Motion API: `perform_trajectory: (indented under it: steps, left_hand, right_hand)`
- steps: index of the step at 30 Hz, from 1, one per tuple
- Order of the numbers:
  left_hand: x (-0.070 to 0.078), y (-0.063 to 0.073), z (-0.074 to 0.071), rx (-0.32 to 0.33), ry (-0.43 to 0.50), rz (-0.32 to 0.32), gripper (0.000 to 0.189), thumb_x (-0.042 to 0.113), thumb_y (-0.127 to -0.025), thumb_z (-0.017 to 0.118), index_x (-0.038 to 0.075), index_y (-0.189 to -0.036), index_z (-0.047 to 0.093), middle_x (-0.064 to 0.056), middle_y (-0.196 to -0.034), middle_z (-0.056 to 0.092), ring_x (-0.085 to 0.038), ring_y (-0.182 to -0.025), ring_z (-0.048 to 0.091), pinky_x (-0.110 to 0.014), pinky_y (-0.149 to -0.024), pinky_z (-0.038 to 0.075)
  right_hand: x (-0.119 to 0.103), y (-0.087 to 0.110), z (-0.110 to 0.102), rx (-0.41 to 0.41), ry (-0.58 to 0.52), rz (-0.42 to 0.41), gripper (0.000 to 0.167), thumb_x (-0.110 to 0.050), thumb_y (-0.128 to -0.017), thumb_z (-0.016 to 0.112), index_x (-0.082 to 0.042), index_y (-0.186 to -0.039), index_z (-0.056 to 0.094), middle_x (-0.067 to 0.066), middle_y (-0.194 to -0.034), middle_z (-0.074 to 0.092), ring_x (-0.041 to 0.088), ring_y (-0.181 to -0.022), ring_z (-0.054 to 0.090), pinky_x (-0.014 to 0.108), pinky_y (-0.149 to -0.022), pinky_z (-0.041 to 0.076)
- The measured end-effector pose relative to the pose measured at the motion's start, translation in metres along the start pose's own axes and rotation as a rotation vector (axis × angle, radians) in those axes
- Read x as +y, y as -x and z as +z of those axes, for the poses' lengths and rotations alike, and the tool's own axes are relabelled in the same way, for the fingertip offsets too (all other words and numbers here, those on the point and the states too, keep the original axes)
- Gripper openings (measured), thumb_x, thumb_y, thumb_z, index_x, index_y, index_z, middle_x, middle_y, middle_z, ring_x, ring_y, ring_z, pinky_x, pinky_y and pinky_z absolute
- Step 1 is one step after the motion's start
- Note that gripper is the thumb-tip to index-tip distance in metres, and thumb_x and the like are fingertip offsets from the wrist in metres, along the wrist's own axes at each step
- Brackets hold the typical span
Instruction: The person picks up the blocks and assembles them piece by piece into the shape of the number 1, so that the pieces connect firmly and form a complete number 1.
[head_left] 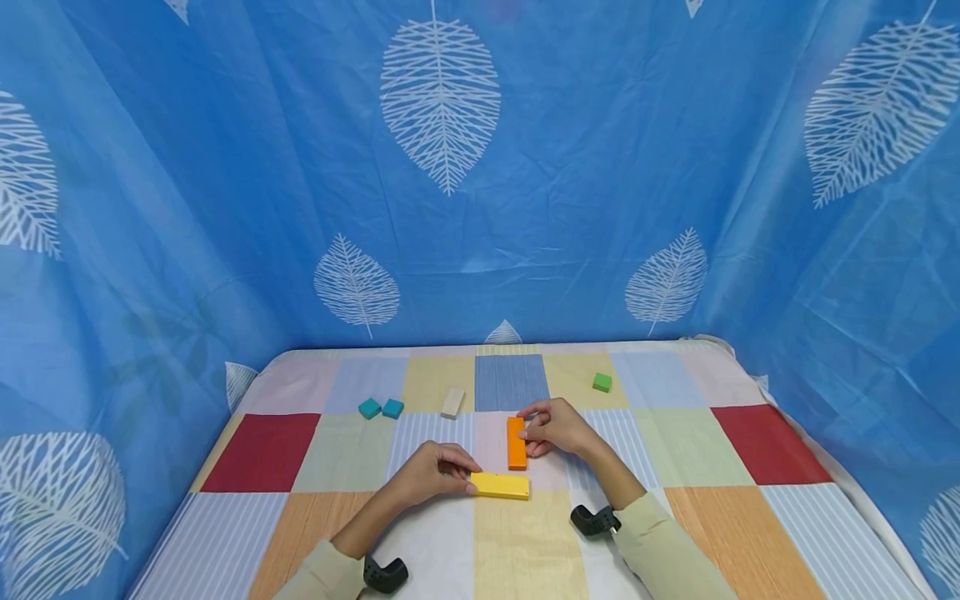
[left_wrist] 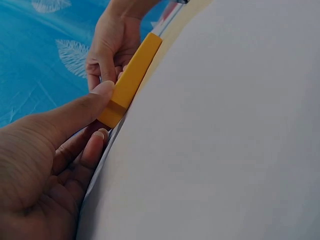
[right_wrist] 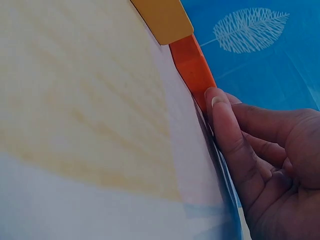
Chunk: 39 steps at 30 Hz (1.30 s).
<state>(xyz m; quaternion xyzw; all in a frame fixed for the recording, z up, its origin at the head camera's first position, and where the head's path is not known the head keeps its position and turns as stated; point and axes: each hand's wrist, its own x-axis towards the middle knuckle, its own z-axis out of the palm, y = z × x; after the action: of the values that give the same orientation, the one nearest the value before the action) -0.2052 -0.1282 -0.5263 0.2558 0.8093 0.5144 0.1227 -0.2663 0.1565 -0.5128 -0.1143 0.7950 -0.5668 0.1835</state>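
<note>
1. Bottom of frame, L & R of ctr: pale beige fabric sleeves (head_left: 326,575), w/ a curved black wrist device (head_left: 385,575) by the left one & a second black wrist device (head_left: 596,522) by the right.
2. Lower ctr, a bit L: left hand (head_left: 435,471), thumb & fingers pinching the L end of a smooth yellow oblong block (head_left: 501,486). Block lies crosswise, lower ctr.
3. Just above its R half: smooth orange oblong block (head_left: 516,446), pointing up-frame; can't tell if the two touch.
4. R of ctr: right hand (head_left: 558,427), thumb & fingers grasping the orange one from its R side.
5. Further up, ctr-left: off-white oblong block (head_left: 453,403), slightly tilted; then two small teal blocks, one at L (head_left: 369,408), the other at R (head_left: 392,408), side by side.
6. Upper part of table, R of ctr: small green block (head_left: 602,382), well apart from the rest.
7. All on a multicolour patchwork-print fabric cloth (head_left: 795,533). Top & both sides of frame: blue curtain (head_left: 555,208) w/ white leaf prints.
</note>
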Motion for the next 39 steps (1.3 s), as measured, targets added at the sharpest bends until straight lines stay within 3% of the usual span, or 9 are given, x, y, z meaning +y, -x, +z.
perform_trajectory:
  steps: [10, 20, 39]
  left_hand:
    - [-0.002, 0.001, 0.001, 0.008, -0.010, 0.007, 0.020, 0.016, -0.083, 0.086, 0.018, -0.103, 0.082, 0.007, -0.094, 0.073, -0.010, -0.078, 0.062, -0.024, -0.071, 0.055]
    - [-0.005, 0.001, 0.003, -0.006, -0.001, 0.063, 0.021, 0.017, -0.083, 0.085, 0.014, -0.103, 0.082, 0.006, -0.095, 0.074, -0.008, -0.079, 0.063, -0.024, -0.072, 0.055]
    - [-0.003, 0.002, 0.002, -0.015, 0.011, 0.078, 0.022, 0.014, -0.082, 0.086, 0.012, -0.103, 0.081, 0.001, -0.097, 0.073, -0.009, -0.082, 0.062, -0.024, -0.074, 0.056]
  right_hand:
    - [-0.006, 0.002, 0.007, -0.007, -0.011, 0.014, 0.036, -0.001, -0.093, 0.070, 0.009, -0.126, 0.061, 0.012, -0.079, 0.071, 0.021, -0.059, 0.070, 0.035, -0.058, 0.059]
    - [-0.005, 0.003, 0.010, -0.042, -0.024, 0.030, 0.033, 0.000, -0.092, 0.071, 0.007, -0.124, 0.063, 0.011, -0.078, 0.071, 0.020, -0.060, 0.070, 0.034, -0.059, 0.059]
    - [-0.005, 0.002, 0.014, -0.103, -0.071, -0.025, 0.035, 0.001, -0.093, 0.069, 0.010, -0.125, 0.061, 0.014, -0.081, 0.072, 0.022, -0.063, 0.071, 0.036, -0.061, 0.060]
